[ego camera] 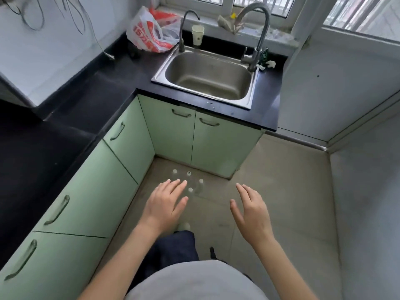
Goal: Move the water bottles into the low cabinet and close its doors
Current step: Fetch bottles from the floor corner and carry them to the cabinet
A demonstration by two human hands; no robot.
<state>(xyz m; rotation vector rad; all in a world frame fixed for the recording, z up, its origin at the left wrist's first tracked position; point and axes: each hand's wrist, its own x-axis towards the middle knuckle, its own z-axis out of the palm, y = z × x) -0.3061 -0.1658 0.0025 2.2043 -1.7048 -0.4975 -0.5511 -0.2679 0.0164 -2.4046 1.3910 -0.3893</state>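
Counter (91, 100) black, L-shaped, sink (207, 76) set in it. Cabinet (207, 139) under sink, both green doors shut. Left hand (166, 204) and right hand (252, 210) over floor, fingers spread, holding nothing. Four clear bottles (188, 180) upright on floor before cabinet, just past left fingertips.

The clear water bottles (188, 182) on the floor show little but their caps; their bodies nearly vanish against the tiles, so the count is unsure. The left hand (165, 203) covers the spot at 7 o'clock of them. Both forearms run off the bottom edge.
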